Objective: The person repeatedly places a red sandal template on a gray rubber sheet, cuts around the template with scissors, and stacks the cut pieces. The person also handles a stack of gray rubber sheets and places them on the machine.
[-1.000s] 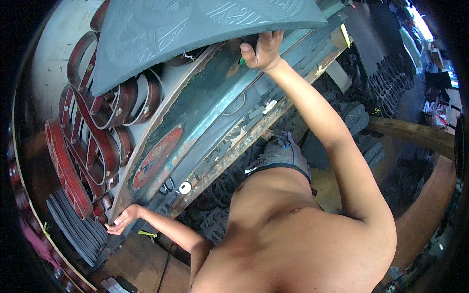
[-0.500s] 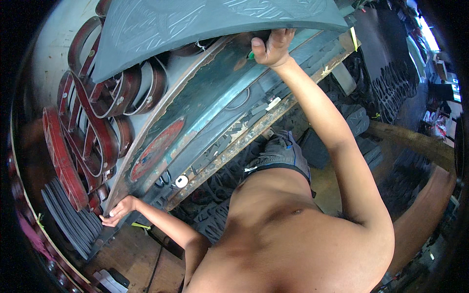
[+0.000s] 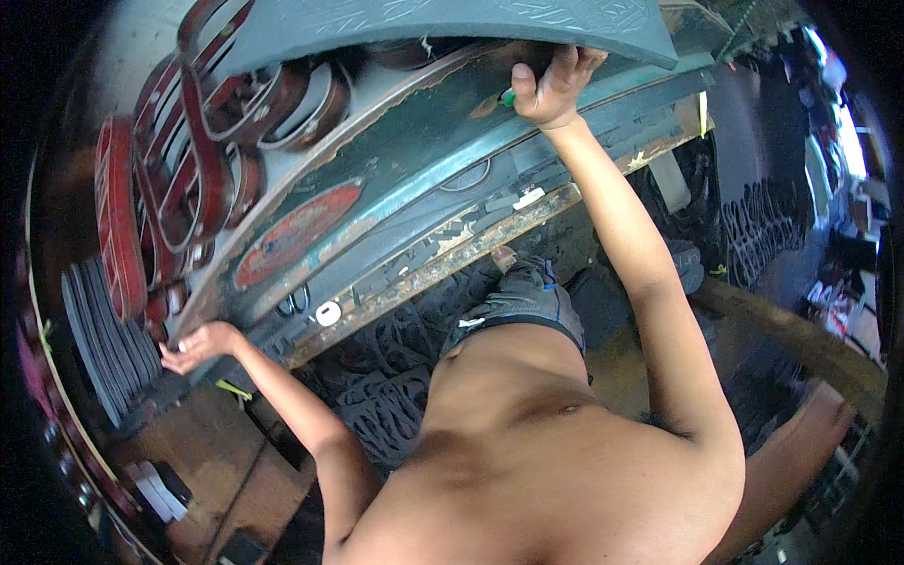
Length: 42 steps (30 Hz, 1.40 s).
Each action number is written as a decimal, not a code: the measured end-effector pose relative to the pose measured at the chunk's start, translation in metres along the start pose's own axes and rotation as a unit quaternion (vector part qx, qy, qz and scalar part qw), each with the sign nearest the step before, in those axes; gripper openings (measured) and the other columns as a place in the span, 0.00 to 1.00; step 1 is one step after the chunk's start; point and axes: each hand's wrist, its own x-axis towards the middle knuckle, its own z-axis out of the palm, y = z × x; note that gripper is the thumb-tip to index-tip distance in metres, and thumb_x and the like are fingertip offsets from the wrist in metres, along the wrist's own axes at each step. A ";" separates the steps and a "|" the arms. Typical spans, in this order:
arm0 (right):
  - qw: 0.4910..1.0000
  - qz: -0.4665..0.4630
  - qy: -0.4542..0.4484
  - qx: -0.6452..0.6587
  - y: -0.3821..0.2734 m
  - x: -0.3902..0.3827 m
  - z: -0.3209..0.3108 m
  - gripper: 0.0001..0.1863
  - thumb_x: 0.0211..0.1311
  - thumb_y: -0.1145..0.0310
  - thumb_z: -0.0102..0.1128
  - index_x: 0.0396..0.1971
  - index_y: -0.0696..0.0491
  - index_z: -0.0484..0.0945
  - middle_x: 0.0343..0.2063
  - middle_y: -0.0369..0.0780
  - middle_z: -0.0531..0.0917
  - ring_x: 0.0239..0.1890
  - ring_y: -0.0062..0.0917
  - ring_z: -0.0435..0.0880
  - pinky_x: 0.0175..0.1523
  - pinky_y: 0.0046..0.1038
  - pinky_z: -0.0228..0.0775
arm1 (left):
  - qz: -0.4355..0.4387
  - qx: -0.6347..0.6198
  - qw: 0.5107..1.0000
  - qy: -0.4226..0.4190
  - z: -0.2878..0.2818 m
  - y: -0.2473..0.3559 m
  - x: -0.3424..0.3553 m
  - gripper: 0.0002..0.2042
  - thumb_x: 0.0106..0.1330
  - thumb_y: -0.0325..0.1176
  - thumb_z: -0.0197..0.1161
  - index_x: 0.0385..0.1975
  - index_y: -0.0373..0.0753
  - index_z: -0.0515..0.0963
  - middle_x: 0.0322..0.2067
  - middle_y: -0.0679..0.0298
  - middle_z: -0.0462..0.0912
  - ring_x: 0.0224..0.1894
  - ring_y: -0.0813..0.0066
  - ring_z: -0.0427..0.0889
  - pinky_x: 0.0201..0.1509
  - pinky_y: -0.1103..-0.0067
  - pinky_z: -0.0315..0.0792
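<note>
A big dark grey panel [image 3: 452, 28] with embossed lines and a curved lower edge spans the top of the view. My right hand [image 3: 556, 89] is raised to this edge, thumb apart and fingers stretched; the edge partly hides the fingertips. Close to its thumb shows a small green part [image 3: 508, 97] on the worn green machine body [image 3: 405, 141]. At the machine's left end is my left hand [image 3: 200, 347], fingers extended, nothing visible in them. Just left of it stands a stack of dark grey sheets [image 3: 108, 344].
Red strip-shaped cutting dies [image 3: 212, 155] crowd the left behind the machine. A worn ledge [image 3: 424, 278] with grey scraps runs along its front, with a round white object [image 3: 328, 314] on it. Cut-out grey sheets [image 3: 763, 226] hang at right. A wooden board [image 3: 212, 480] lies lower left.
The view has shifted, so the panel sits higher and the red dies closer to the top. My left hand's fingers look more apart from the machine's corner; my right hand remains at the panel's edge.
</note>
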 end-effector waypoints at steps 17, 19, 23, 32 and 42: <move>0.824 0.104 -0.504 0.237 -0.137 -0.072 -0.166 0.25 0.59 0.60 0.71 0.56 0.51 0.80 0.51 0.43 0.80 0.57 0.40 0.77 0.64 0.40 0.66 | -0.098 -0.145 0.870 -0.462 -0.175 0.073 -0.206 0.17 0.70 0.28 0.54 0.58 0.33 0.73 0.55 0.48 0.78 0.60 0.49 0.74 0.71 0.61 0.57; 0.852 0.005 -0.490 0.186 -0.139 -0.090 -0.163 0.26 0.56 0.58 0.72 0.55 0.49 0.80 0.49 0.41 0.80 0.55 0.38 0.76 0.61 0.39 0.65 | -0.035 -0.147 0.885 -0.440 -0.167 0.068 -0.219 0.16 0.70 0.33 0.55 0.56 0.41 0.77 0.54 0.57 0.81 0.61 0.59 0.75 0.72 0.58 0.53; 0.864 0.028 -0.470 0.177 -0.142 -0.099 -0.158 0.28 0.51 0.54 0.76 0.52 0.48 0.83 0.45 0.39 0.82 0.54 0.36 0.77 0.61 0.39 0.64 | -0.019 -0.124 0.884 -0.450 -0.164 0.065 -0.220 0.09 0.68 0.34 0.57 0.41 0.46 0.84 0.42 0.62 0.84 0.54 0.61 0.78 0.66 0.63 0.57; 0.849 0.069 -0.513 0.105 -0.150 -0.098 -0.154 0.29 0.50 0.54 0.78 0.52 0.48 0.85 0.45 0.43 0.82 0.53 0.40 0.77 0.62 0.40 0.67 | 0.003 -0.112 0.877 -0.468 -0.162 0.068 -0.221 0.12 0.69 0.38 0.54 0.39 0.44 0.85 0.42 0.57 0.84 0.54 0.55 0.76 0.69 0.56 0.56; 0.857 0.041 -0.508 0.079 -0.150 -0.096 -0.146 0.28 0.50 0.51 0.78 0.50 0.49 0.85 0.44 0.49 0.83 0.52 0.46 0.80 0.58 0.43 0.73 | 0.007 -0.037 0.797 -0.602 -0.151 0.070 -0.198 0.18 0.72 0.45 0.53 0.53 0.42 0.79 0.55 0.48 0.77 0.61 0.44 0.72 0.69 0.52 0.57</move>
